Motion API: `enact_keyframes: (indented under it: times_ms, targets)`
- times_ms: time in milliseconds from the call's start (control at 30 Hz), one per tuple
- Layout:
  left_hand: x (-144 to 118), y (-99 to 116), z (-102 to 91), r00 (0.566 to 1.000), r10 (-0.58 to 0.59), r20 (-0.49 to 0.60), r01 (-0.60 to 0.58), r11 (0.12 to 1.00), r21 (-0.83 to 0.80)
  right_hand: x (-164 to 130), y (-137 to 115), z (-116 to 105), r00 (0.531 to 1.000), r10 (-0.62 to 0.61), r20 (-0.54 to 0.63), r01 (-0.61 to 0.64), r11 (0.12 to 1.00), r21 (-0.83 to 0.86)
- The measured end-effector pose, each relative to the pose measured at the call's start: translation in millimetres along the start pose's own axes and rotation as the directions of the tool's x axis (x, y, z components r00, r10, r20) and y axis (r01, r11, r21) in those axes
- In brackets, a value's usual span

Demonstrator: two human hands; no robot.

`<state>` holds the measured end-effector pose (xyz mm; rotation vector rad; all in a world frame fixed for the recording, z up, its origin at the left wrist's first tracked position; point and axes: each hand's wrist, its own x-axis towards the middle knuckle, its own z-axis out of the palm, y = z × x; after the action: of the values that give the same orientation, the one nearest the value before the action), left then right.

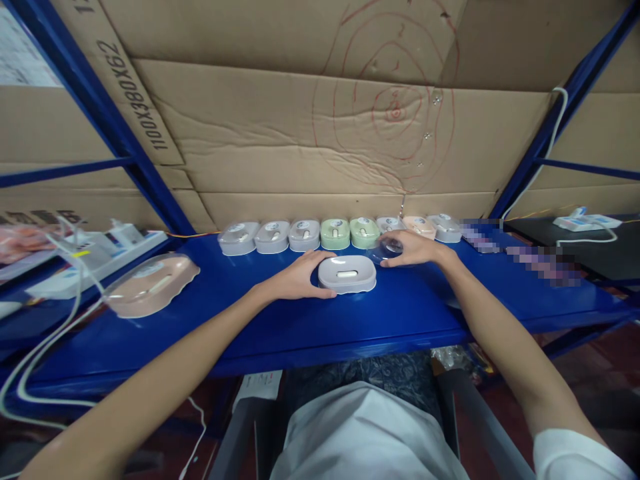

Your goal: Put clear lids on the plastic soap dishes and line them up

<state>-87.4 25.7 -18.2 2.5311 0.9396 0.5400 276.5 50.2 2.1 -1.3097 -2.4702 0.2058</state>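
In front of me on the blue table, a light grey oval plastic box [347, 274] stands without a cover, a white bar in its middle. My left hand [305, 275] is closed around its left end, thumb at the front and fingers behind. Just right of the box, my right hand [411, 249] grips a clear plastic lid [382, 253] bearing a round sticker. Behind the hands is a row of similar lidded boxes: several grey, a green box [335, 234] and a peach box [419, 227], the latter partly hidden by my right hand.
A larger peach box [153, 285] with a clear lid sits at the table's left. Beyond it are white power strips [100, 267] and loose cables. Cardboard [280, 120] walls the back between blue posts. A black surface at right carries another white power strip [587, 222].
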Motion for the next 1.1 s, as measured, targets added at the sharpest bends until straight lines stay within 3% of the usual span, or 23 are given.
enact_keyframes:
  times_ms: [133, 300, 500, 1100]
  targets:
    - [0, -1, 2.3, 1.000, -0.011, -0.002, 0.011, 1.000, 0.003, 2, -15, 2, 0.992, -0.027, -0.124, 0.036, 0.997, 0.066]
    - [1, -2, 7.4, 0.999, -0.051, -0.010, 0.051, 0.999, -0.010, 7, -51, 19, 0.953, -0.091, -0.290, 0.155, 0.966, 0.205]
    - [1, 2, 11.3, 0.997, -0.055, -0.046, 0.053, 0.998, -0.039, 13, -84, 38, 0.912, -0.243, -0.331, 0.316, 0.930, 0.190]
    - [3, 0, 17.0, 0.994, -0.035, -0.103, 0.029, 0.998, -0.054, 18, -82, 56, 0.905, -0.295, -0.307, 0.353, 0.922, 0.156]
